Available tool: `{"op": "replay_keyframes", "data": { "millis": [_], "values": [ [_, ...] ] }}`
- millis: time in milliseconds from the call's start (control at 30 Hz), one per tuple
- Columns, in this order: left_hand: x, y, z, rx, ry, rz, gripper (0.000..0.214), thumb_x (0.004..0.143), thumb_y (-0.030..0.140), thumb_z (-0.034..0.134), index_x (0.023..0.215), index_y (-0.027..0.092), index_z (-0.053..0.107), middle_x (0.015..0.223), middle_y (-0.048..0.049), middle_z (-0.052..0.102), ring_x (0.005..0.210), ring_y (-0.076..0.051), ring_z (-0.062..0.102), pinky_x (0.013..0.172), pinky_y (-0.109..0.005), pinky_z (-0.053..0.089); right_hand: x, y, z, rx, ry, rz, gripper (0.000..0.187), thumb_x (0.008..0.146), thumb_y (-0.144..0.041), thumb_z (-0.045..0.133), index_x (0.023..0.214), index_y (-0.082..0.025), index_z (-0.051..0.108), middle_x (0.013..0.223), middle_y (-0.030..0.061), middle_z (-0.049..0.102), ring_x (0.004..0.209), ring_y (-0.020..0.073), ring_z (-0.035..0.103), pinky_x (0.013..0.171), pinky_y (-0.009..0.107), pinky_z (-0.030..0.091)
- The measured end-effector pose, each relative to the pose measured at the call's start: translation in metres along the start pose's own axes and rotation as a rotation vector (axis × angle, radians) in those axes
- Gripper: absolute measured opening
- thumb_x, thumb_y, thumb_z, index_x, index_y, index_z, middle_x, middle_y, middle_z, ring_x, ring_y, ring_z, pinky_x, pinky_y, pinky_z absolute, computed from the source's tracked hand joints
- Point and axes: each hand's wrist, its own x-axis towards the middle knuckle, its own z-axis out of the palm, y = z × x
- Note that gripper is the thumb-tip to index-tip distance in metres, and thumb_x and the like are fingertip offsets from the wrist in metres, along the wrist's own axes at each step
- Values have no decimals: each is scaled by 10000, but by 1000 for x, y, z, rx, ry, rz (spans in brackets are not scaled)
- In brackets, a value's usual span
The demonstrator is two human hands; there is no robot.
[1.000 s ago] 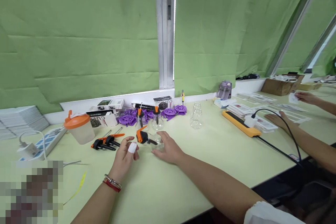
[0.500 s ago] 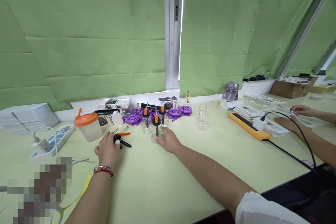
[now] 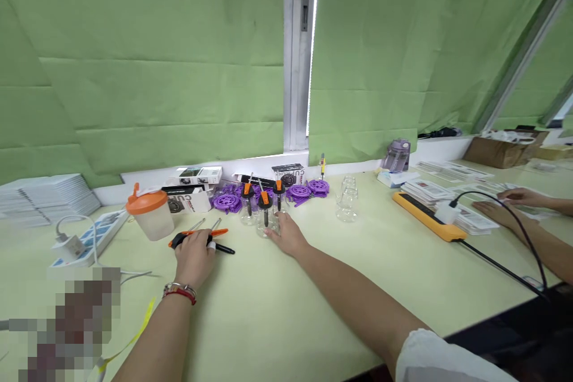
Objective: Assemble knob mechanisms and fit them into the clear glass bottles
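My left hand (image 3: 196, 255) is closed over black-and-orange tops (image 3: 179, 239) with thin metal rods, lying on the table; its fingertips are partly hidden. A black handle-like part (image 3: 224, 249) sticks out to its right. My right hand (image 3: 289, 235) has its thumb and fingers around the low part of a small clear glass bottle (image 3: 265, 228), which stands upright with a black-and-orange top (image 3: 265, 200). Close behind stand two similar bottles, one with its top (image 3: 248, 192) to the left, the other top (image 3: 279, 187) to the right.
Purple wheel-shaped parts (image 3: 227, 202) and printed boxes (image 3: 197, 200) lie behind the bottles. An orange-lidded cup (image 3: 154, 224) and a power strip (image 3: 92, 242) stand left. Clear glasses (image 3: 347, 206), an orange power strip (image 3: 425, 215) and another person's hands (image 3: 505, 212) are right.
My left hand has shifted slightly right and lies further over the black-and-orange tops, which have spread out to both sides. My right hand stays at the front bottle.
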Motion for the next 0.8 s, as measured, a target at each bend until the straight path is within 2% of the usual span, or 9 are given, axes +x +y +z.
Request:
{"op": "replay_keyframes", "data": {
  "millis": [133,300,367,433,567,667,733,800],
  "values": [
    [0,-1,-2,-113,-18,35,335,785,283,421,1027,157,615,1066,-117,652,1017,-291,567,886,-394,413,-5,0,-5,2,43,-28,607,829,-531,497,1280,-134,415,1230,170,489,1140,270,470,954,412,382],
    [1,-3,0,-256,-16,-125,444,780,364,429,1111,110,580,1056,-148,627,888,-266,610,809,-373,472,-15,16,-26,-179,85,-71,455,840,-330,489,1241,-116,458,1183,170,508,1081,270,478,952,414,373],
    [1,-5,4,-250,-5,-127,490,762,364,445,1144,84,567,1094,-174,602,935,-279,597,840,-387,467,-19,29,-38,-298,140,-124,473,809,-270,508,1249,-106,457,1235,179,480,1146,288,423,1000,418,317],
    [0,-6,7,-234,-16,-103,541,744,368,468,1192,75,546,1144,-184,580,1040,-300,559,888,-402,450,-22,44,-52,-385,272,-103,515,801,-258,505,1282,-95,415,1316,197,418,1235,304,333,1041,444,236],
    [-2,-7,12,-207,-105,-88,597,718,399,517,1230,93,534,1226,-181,546,1186,-321,472,976,-417,397,-25,77,-84,-449,568,125,642,795,-385,519,1330,-103,304,1393,204,332,1303,320,229,1044,508,148],
    [-6,-7,13,-220,-194,-77,607,696,405,548,1223,103,541,1236,-177,540,1178,-317,482,994,-409,378,-23,99,-103,-405,730,394,861,709,-495,597,1365,-100,204,1413,226,288,1304,334,218,1017,508,183],
    [-8,-7,13,-253,-241,-44,641,682,385,559,1262,117,509,1230,-159,546,1152,-304,507,986,-399,385,-20,110,-111,-348,727,577,971,653,-539,633,1384,-104,164,1404,244,304,1292,350,243,995,517,208],
    [-10,-8,13,-295,-276,-7,663,679,366,556,1294,132,480,1227,-139,554,1132,-290,524,977,-391,391,-17,118,-115,-299,634,714,1043,595,-561,669,1393,-114,169,1364,249,374,1274,363,285,979,528,225]
  ]
}}
